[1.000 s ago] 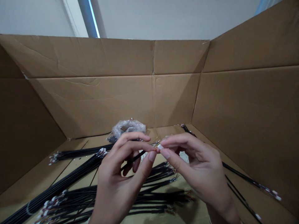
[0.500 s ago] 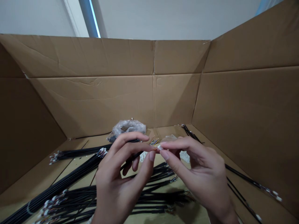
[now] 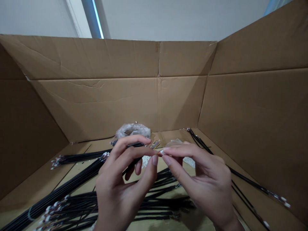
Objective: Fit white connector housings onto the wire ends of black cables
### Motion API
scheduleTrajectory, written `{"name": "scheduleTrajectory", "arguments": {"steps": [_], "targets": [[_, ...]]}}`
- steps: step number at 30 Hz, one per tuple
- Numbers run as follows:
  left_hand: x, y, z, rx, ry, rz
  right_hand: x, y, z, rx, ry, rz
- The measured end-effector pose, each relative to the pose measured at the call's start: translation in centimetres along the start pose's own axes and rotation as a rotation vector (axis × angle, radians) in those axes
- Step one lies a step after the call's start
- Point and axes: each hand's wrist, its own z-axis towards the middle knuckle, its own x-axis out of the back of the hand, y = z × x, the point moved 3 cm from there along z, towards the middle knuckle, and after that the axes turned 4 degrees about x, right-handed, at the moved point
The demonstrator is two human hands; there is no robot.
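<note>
Between thumb and index finger, my left hand pinches a thin orange-red wire at the end of a black-sleeved cable, which runs back under the fingers. My right hand pinches a small white connector between thumb and index finger. Wire and connector meet at the fingertips; how far the wire sits inside cannot be made out. Below both hands lies a spread of black cables with loose wire ends to the right and white connectors to the left.
Tied black cable bundles lie on the left. A clear plastic bag rests against the back cardboard wall. Several cables with white connectors lie along the right cardboard wall. Small white parts lie behind the right hand.
Both hands have shifted slightly left, with the fingertips still together. The white connector has moved left with them and is more covered by the right fingertips.
</note>
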Motion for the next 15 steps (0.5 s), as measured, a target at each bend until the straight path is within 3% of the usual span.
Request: {"name": "scheduleTrajectory", "arguments": {"steps": [15], "targets": [[0.04,0.38,0.07,-0.010,0.009,0.012,-0.13,0.03,-0.32,0.056,0.021,0.022]]}}
